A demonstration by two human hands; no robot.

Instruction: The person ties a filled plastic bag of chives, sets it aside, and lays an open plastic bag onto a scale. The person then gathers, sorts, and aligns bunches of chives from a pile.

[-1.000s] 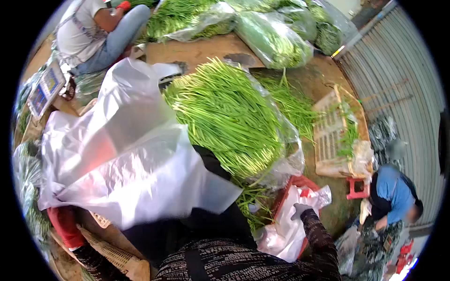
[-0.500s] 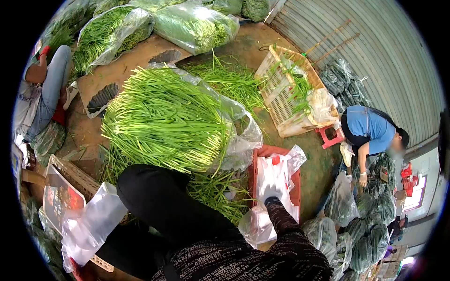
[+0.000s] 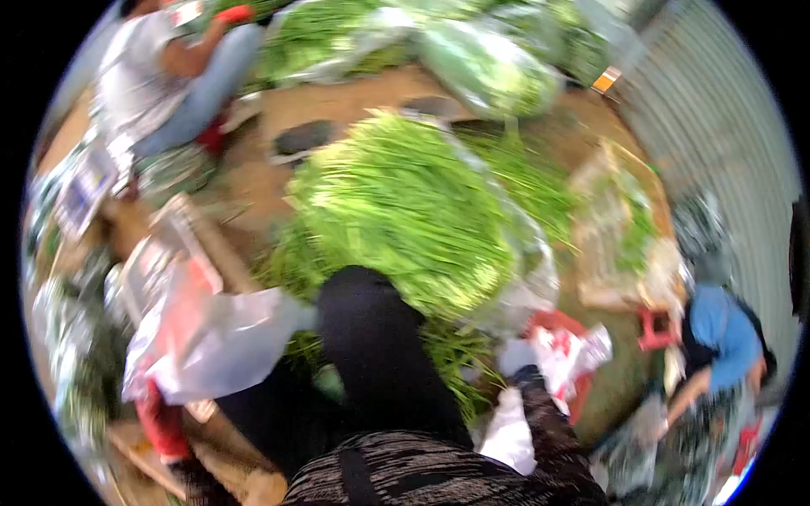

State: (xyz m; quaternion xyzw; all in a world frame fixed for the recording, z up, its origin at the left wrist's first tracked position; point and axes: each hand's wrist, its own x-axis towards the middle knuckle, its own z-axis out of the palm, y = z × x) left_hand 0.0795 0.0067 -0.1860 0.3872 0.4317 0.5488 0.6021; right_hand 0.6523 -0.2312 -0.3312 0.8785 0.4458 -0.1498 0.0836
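Note:
My left hand (image 3: 159, 409), in a red glove at the lower left, grips the near edge of a translucent plastic bag (image 3: 224, 341); the bag partly hides its fingers. My right hand (image 3: 513, 357), in a grey glove, is beside the red crate (image 3: 582, 396) and the white plastic bags (image 3: 567, 358) in it. Motion blur smears its fingers, and I cannot make out whether it holds anything. Between and beyond the hands, a large heap of long green stalks (image 3: 405, 211) lies on an opened clear plastic sheet (image 3: 540, 278), in front of my dark-clad knee (image 3: 367, 312).
A seated person in red gloves (image 3: 152, 76) is at the upper left. Another person in blue (image 3: 726, 337) bends at the right. A pale slatted crate (image 3: 603, 228) stands near the corrugated wall (image 3: 717, 126). Bagged greens (image 3: 485, 67) lie at the back.
The view has swung left again since half a second ago. The plastic bag in my left hand has risen and spread towards my knee. My right hand has shifted to the crate's near left side.

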